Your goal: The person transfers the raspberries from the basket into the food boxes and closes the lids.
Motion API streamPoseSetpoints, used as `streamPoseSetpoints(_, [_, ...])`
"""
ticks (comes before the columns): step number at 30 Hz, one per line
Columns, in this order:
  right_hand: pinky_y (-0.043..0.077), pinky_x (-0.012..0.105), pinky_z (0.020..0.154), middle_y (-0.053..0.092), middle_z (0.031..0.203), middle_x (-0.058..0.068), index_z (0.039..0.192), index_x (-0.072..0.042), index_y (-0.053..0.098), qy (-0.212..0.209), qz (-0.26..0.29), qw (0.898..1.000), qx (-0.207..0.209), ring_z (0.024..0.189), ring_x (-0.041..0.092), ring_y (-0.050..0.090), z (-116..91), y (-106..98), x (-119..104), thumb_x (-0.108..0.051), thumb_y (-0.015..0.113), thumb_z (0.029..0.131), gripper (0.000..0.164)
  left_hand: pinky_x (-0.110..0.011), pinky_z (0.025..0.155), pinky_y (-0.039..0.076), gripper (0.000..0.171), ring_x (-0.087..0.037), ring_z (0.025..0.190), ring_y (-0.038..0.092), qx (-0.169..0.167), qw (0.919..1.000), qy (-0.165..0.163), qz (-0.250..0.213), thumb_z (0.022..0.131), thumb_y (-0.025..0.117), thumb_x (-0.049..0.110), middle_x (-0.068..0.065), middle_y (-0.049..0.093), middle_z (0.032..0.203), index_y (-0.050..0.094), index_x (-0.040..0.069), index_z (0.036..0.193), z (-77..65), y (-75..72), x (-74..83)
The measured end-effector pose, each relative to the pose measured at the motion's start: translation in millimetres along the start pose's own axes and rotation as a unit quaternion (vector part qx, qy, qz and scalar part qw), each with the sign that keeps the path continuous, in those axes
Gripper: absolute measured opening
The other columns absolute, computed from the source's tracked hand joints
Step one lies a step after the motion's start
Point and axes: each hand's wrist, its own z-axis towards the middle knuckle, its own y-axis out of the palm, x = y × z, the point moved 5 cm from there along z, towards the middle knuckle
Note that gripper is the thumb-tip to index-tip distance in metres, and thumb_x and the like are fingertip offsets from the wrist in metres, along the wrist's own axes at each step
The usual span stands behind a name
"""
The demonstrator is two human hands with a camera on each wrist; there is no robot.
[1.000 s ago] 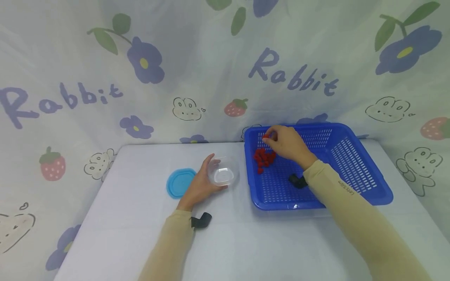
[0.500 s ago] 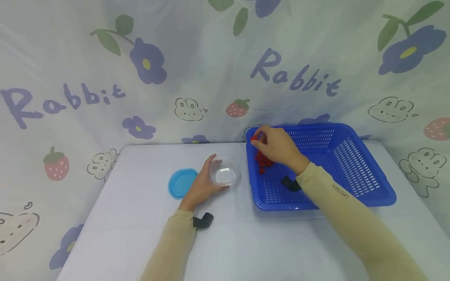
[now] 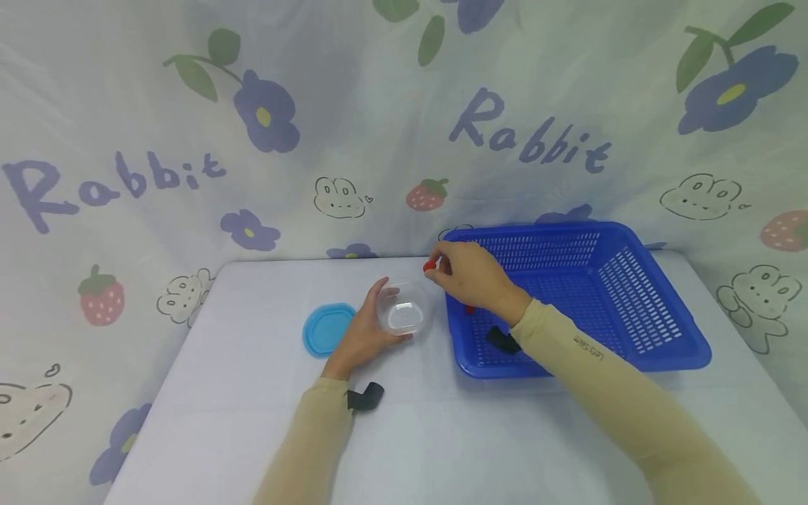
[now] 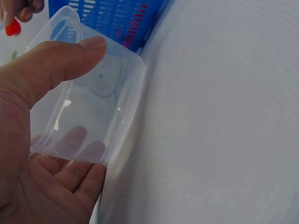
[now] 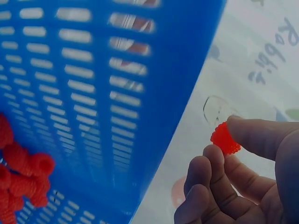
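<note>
A small clear plastic container [image 3: 404,315] stands on the white table, and my left hand [image 3: 367,331] grips it round its left side. In the left wrist view the thumb lies along one wall of the clear container [image 4: 98,102] and the fingers behind it; nothing shows inside. My right hand [image 3: 473,273] pinches a red raspberry [image 5: 225,138] between thumb and fingertips. It is over the left rim of the blue basket [image 3: 568,280], the raspberry just outside it. Several more raspberries [image 5: 23,172] lie in the basket, mostly hidden by the right hand in the head view.
A light-blue lid [image 3: 328,330] lies flat on the table left of the container, partly behind the left hand. A patterned cloth [image 3: 353,140] hangs along the table's back edge. Black wrist devices [image 3: 366,398] sit at both sleeves.
My right hand has carried the raspberry leftward from inside the basket, past its left rim toward the container. The left hand and container stay in place.
</note>
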Motion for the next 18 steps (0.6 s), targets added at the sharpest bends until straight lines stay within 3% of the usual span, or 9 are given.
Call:
streamPoseSetpoints(10, [0.046, 0.023, 0.055, 0.061, 0.075, -0.002, 0.097, -0.012, 0.064, -0.025, -0.005, 0.999, -0.047, 0.062, 0.012, 0.054, 2, 14, -15, -0.028, 0.065, 0.086, 0.019, -0.053, 0.105, 0.028, 0.109, -0.02, 0.129, 0.038, 0.0, 0.9999, 0.014, 0.001, 0.063, 0.085, 0.034, 0.005, 0.044, 0.137, 0.016, 0.023, 0.147, 1.1, 0.8, 0.6])
streamPoseSetpoints(18, [0.046, 0.022, 0.052, 0.06, 0.072, -0.003, 0.096, -0.014, 0.065, -0.016, 0.017, 0.997, -0.076, 0.059, 0.012, 0.053, 4, 25, -18, -0.028, 0.066, 0.085, 0.018, -0.053, 0.105, 0.029, 0.108, -0.02, 0.13, 0.037, -0.006, 1.0, 0.006, 0.001, 0.064, 0.084, 0.037, 0.006, 0.043, 0.139, 0.015, 0.027, 0.147, 1.5, 0.6, -0.5])
